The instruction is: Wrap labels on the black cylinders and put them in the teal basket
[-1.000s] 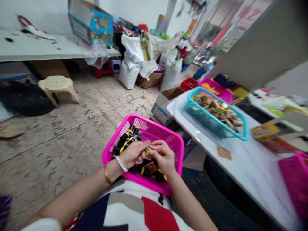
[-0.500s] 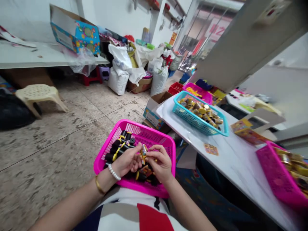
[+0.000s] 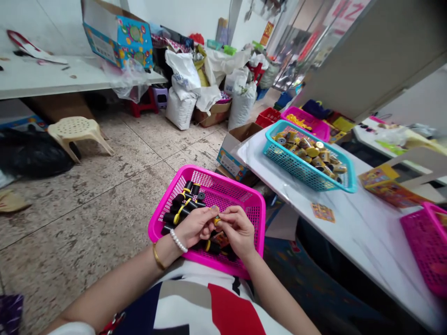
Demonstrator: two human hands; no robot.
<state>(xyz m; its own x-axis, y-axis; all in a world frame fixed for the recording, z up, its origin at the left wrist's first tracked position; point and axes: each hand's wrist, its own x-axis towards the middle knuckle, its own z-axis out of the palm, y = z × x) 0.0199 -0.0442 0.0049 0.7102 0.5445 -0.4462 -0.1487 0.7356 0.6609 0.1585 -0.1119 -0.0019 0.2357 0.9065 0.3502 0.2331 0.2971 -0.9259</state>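
Note:
A pink basket rests on my lap, with black cylinders with yellow rings piled mostly in its left half. Above it, my left hand and my right hand meet, fingers closed. Between their fingertips they pinch a small yellow printed piece, mostly covered by the fingers. Whether it is a loose label or wrapped round a cylinder I cannot tell. Beneath my hands, part of a printed sheet shows among the cylinders.
On the white table to the right stands a turquoise basket of yellow-wrapped cylinders, near a sticker sheet. Another pink basket is at the right edge. A cardboard box and a cream stool stand on the floor.
My fingertips have drawn closer together round the yellow printed piece, which now shows less. The view has shifted, so the surroundings sit further right.

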